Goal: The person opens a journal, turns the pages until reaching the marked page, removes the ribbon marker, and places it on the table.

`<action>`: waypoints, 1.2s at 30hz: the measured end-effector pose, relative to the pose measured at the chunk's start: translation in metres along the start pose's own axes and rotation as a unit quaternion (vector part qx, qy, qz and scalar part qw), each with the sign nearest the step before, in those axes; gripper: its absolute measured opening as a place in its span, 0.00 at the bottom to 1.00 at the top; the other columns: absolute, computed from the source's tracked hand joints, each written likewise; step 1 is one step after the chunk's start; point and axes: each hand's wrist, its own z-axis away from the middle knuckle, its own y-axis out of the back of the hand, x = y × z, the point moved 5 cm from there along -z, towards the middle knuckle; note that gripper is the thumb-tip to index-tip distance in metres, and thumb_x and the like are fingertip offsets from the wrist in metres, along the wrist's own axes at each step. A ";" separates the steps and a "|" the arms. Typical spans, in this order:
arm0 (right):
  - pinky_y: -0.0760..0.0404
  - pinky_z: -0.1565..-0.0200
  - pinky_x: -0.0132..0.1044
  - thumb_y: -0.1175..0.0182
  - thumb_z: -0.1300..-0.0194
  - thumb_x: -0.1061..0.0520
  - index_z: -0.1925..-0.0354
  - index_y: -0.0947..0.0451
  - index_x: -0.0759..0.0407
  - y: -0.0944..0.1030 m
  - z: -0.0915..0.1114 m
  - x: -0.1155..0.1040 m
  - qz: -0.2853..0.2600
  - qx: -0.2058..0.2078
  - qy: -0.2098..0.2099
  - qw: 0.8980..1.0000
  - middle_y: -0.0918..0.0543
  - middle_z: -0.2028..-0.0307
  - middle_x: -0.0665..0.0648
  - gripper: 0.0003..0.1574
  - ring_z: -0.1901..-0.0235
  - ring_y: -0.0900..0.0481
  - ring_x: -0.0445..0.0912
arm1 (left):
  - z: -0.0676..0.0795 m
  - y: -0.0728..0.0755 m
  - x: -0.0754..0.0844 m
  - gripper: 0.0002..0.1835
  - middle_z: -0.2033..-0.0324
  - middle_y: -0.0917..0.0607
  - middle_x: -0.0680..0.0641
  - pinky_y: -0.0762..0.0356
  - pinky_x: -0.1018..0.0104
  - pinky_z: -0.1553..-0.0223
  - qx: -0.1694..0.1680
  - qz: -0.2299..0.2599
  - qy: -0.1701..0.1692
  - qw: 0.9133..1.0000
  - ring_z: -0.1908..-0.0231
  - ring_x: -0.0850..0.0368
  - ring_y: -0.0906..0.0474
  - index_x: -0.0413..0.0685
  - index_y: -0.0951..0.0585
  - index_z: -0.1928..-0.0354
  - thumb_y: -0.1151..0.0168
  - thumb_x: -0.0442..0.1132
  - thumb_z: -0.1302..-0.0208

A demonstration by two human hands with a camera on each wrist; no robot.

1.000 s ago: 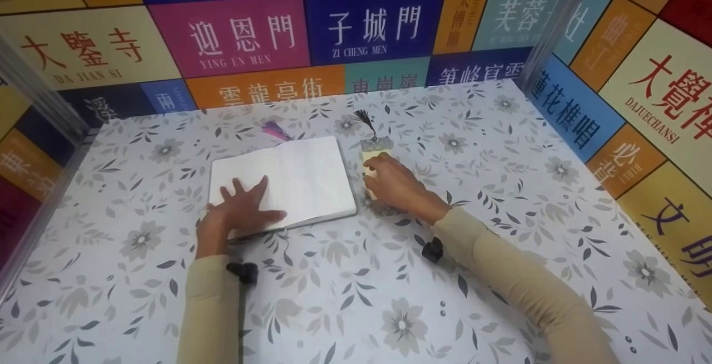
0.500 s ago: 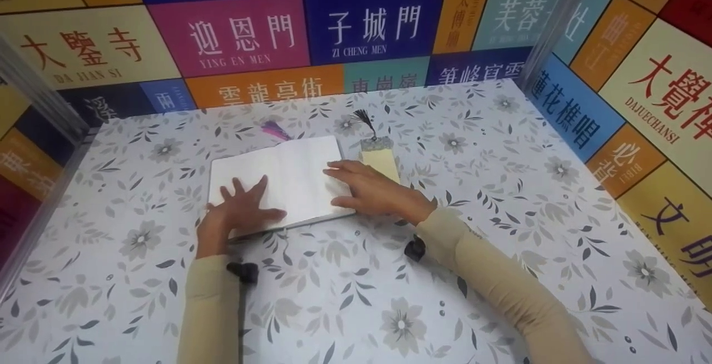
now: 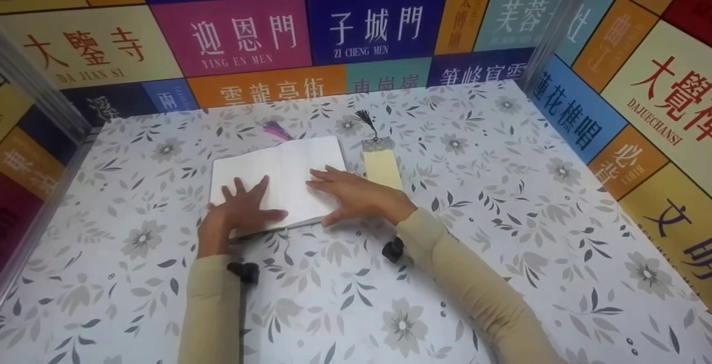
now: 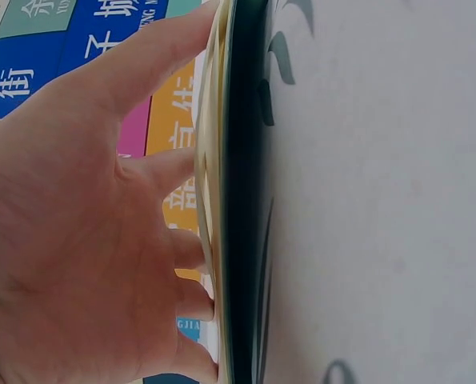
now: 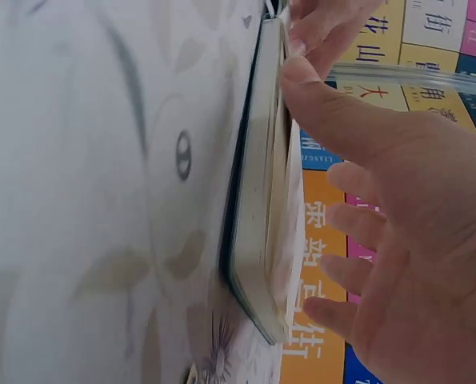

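An open notebook [image 3: 297, 163] with blank white pages lies on the table. My left hand [image 3: 240, 211] rests on its left page with the fingers spread; in the left wrist view the fingertips touch the paper above a dark cover [image 4: 246, 192]. Over the right page is my right hand [image 3: 356, 194], fingers extended and holding nothing. Its thumb [image 5: 302, 72] is at the page edge in the right wrist view, while the other fingers appear just off the paper. A pale yellow bookmark [image 3: 381, 166] with a black tassel [image 3: 364, 120] lies right of the notebook, its lower end hidden by my right hand.
A pink and purple tassel [image 3: 276, 130] pokes out behind the notebook's top edge. The table [image 3: 400, 297] has a floral cover. Panels with Chinese lettering [image 3: 372, 24] stand behind and at both sides.
My right hand has left the bookmark and moved left onto the notebook's right page, its fingers now straighter. The left hand has stayed in place.
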 end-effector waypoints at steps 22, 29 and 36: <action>0.63 0.20 0.52 0.35 0.35 0.42 0.22 0.51 0.36 -0.006 0.003 0.002 -0.036 -0.055 -0.033 0.997 0.61 0.19 0.43 0.52 0.19 0.66 0.49 | 0.003 0.000 0.001 0.55 0.26 0.76 0.26 0.73 0.15 0.37 0.008 0.004 0.001 1.000 0.28 0.18 0.78 0.61 0.65 0.20 0.53 0.76 0.37; 0.64 0.20 0.54 0.35 0.36 0.44 0.22 0.50 0.37 -0.004 0.004 0.001 -0.054 -0.054 -0.037 0.996 0.61 0.19 0.45 0.52 0.19 0.66 0.51 | 0.004 0.000 0.003 0.55 0.26 0.76 0.25 0.72 0.14 0.37 0.008 0.006 -0.003 1.000 0.29 0.17 0.79 0.59 0.65 0.19 0.53 0.75 0.36; 0.65 0.20 0.51 0.33 0.37 0.48 0.22 0.48 0.39 -0.002 0.001 0.003 -0.073 -0.055 -0.029 0.995 0.59 0.19 0.45 0.52 0.19 0.66 0.49 | 0.003 0.000 0.000 0.55 0.26 0.77 0.27 0.74 0.15 0.37 0.006 0.014 0.001 1.000 0.28 0.19 0.80 0.60 0.65 0.20 0.51 0.75 0.37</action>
